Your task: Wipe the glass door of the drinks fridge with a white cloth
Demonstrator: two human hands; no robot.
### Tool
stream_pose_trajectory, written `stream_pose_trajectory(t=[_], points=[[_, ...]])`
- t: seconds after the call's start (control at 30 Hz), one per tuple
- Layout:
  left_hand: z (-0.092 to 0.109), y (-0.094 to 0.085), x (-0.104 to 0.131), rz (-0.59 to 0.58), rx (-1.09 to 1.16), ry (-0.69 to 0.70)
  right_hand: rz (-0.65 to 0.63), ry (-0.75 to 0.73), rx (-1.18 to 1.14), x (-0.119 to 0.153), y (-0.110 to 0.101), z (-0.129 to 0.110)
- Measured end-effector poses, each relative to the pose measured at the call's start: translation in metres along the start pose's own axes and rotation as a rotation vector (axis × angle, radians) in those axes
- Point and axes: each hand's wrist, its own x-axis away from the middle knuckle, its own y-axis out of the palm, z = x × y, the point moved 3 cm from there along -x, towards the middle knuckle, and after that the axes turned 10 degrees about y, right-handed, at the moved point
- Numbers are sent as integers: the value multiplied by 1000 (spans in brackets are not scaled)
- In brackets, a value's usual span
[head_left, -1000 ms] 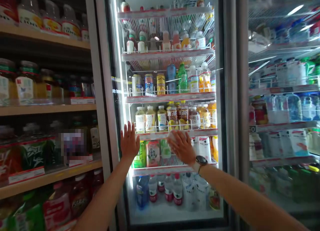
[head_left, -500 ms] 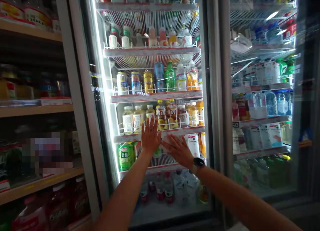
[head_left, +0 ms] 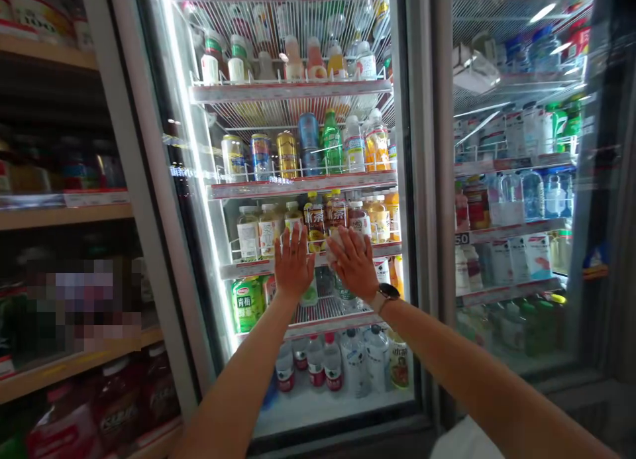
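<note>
My left hand (head_left: 293,265) lies flat against the glass door (head_left: 342,424) of a lit drinks cooler, its fingers stretched upward. Nothing shows in that hand. Beside it, my right hand (head_left: 354,265) presses a pale, crumpled cloth (head_left: 338,239) to the same glass; the palm and fingers cover most of it. A watch (head_left: 388,291) sits on my right wrist. Behind the glass, level with my fingertips, stand iced tea bottles (head_left: 315,220) with yellow caps. A green carton-like pack (head_left: 247,305) is on the shelf below, left of my left hand.
To the left, wooden shelves (head_left: 64,217) carry jars and bottles. On the right stands another glass-fronted cooler section (head_left: 527,234) filled with drinks, past a metal door frame (head_left: 428,181). Bottles (head_left: 334,366) line the cooler's bottom.
My right hand has slid up the glass with the cloth, its fingers now pointing more upward. My left hand stays flat on the door. The view has shifted slightly.
</note>
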Motion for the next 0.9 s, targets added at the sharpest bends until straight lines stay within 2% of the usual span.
stream_pose_trajectory(t=[0.17, 0.27, 0.3, 0.37, 0.47, 0.57, 0.67, 0.77, 0.9], points=[[0, 1, 1, 1, 14, -4, -118, -84, -27, 111, 20, -5], [0, 2, 1, 14, -3, 1, -135, -82, -23, 140, 27, -7], [0, 2, 1, 15, -10, 0, -138, -82, -21, 139, 29, -7], [0, 2, 1, 5, -20, -4, -128, -93, -19, 119, 27, -11], [0, 2, 1, -23, -17, -10, -91, -90, -11, 57, 17, -18], [0, 1, 1, -27, -15, -7, -41, 9, 7, -14, 3, -24], [-1, 1, 0, -28, -3, -7, -13, 66, 11, -54, -5, -29], [-2, 2, 0, -24, 28, -15, -2, 67, 6, -50, -4, -31], [0, 0, 1, -12, 33, -1, -22, 60, 9, -5, 7, -33]])
